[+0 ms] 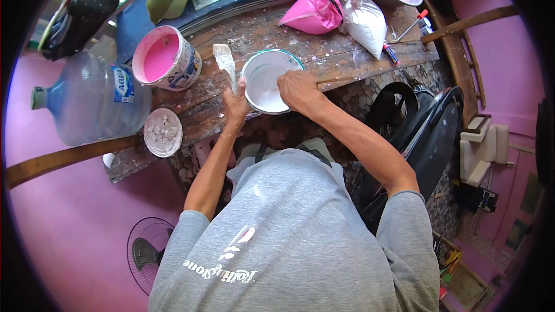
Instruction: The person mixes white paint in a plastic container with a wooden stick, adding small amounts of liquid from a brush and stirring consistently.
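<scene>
Jug label: The clear jug (87, 101) is lying on its side at the left, bearing a blue label (123, 84) with white lettering.
Pail printing: The far-left pail (193, 68) is showing dark-blue printing on its wall and is holding pink paint (161, 58).
Shirt print: The grey shirt (289, 219) is displaying white lettering, which is appearing upside down.
White bucket: The round bucket (270, 60) is standing on the wooden tabletop (237, 39), at its near edge between the hands; a teal rim is encircling its white interior and white contents.
Left hand: The left hand (234, 104) is gripping a flat brush (224, 58), its white-coated bristles pointing away; the hand is lying just beside the bucket's left rim.
Right hand: The right hand (298, 89) is curling closed over the bucket's right rim; whether it is gripping anything cannot be told.
Far right: A pink bag (314, 13) and a white bag (365, 26) are resting side by side.
</scene>
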A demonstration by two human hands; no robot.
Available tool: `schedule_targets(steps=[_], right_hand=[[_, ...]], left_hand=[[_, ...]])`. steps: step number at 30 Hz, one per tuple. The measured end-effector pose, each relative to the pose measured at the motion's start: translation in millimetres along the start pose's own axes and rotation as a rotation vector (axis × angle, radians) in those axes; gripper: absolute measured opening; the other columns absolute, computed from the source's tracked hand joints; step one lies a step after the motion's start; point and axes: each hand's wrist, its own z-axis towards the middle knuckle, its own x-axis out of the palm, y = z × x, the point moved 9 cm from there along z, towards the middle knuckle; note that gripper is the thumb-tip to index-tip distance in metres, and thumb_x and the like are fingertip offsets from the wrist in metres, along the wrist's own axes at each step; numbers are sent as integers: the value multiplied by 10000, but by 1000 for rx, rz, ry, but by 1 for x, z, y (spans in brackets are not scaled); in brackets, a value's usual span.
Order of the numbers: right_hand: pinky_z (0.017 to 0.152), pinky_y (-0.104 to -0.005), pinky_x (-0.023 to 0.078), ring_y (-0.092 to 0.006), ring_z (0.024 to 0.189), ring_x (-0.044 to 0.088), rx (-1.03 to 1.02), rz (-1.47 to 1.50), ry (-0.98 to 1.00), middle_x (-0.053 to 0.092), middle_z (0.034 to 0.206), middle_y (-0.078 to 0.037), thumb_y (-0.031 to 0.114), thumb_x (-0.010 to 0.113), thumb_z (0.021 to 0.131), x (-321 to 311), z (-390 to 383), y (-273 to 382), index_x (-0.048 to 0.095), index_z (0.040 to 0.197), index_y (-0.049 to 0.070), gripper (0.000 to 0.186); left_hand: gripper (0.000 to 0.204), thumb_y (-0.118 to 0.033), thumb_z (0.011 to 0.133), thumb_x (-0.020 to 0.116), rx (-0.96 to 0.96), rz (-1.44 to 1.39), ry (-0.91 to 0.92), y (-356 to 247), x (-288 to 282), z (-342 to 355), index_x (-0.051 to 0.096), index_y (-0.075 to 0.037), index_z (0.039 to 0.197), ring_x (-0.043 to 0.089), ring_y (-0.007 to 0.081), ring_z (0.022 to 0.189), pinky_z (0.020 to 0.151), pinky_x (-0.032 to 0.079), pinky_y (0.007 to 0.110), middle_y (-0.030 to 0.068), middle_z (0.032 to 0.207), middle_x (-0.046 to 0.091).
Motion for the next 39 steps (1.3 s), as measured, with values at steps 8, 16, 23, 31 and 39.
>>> schedule_targets(steps=[8,16,23,31,39], right_hand=[[658,-411,474,-283,701,621,9,-9,75,621,729,-139,130,496,787,10,-15,-3,594,792,50,126],[662,-386,487,-263,736,642,76,-51,-71,645,780,-124,139,505,808,-16,-43,-10,640,818,65,154],[690,-391,494,-262,785,648,187,74,-69,656,828,-119,132,500,812,-10,-49,-13,660,831,74,171],[706,-370,493,-235,811,647,219,80,-46,656,810,-98,139,504,806,-17,-48,-23,656,843,85,165],[702,-367,493,-239,819,647,230,54,-106,653,808,-91,144,501,811,-29,-40,-36,644,814,91,152]], left_hand=[[549,-557,816,639,6,154,119,8,-1,54,559,-16,778,515,152,597,572,435,345,60,623,561],[540,-548,747,719,-81,206,607,-10,65,99,564,-35,809,520,141,624,561,431,302,37,688,552],[490,-444,682,805,-26,387,847,1,102,111,554,-47,820,518,139,696,587,427,306,40,719,538],[319,-224,726,790,-170,56,756,4,92,96,561,-63,878,480,75,680,598,402,241,-16,746,515],[266,-179,742,765,30,41,557,-52,63,84,526,-76,800,444,55,600,529,378,226,-52,658,471]])
